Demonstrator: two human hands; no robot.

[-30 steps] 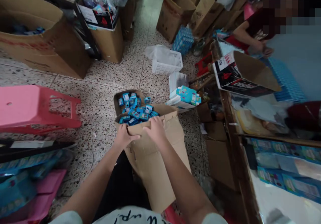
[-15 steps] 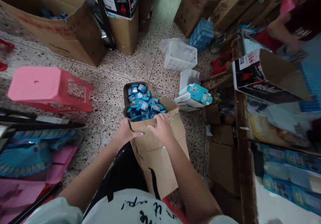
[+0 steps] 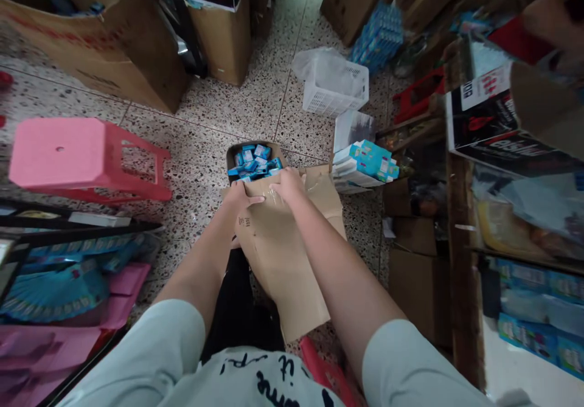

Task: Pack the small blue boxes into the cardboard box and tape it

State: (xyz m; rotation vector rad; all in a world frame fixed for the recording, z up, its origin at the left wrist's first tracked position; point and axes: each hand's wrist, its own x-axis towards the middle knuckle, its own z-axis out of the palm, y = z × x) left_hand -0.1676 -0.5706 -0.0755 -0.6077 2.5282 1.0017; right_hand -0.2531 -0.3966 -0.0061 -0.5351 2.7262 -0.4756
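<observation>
Since a second ago, my left hand (image 3: 241, 197) and right hand (image 3: 287, 185) have pressed the carton's flap (image 3: 274, 236) forward, gripping its edge, covering most blue packets (image 3: 254, 157).

Small packets (image 3: 254, 160) lie in the carton (image 3: 283, 243), stool (image 3: 82, 157) left.

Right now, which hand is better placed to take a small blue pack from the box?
Probably the right hand: it rests on the flap at the rim of the box, beside the blue packs. The left hand grips the flap lower, farther from them.
</observation>
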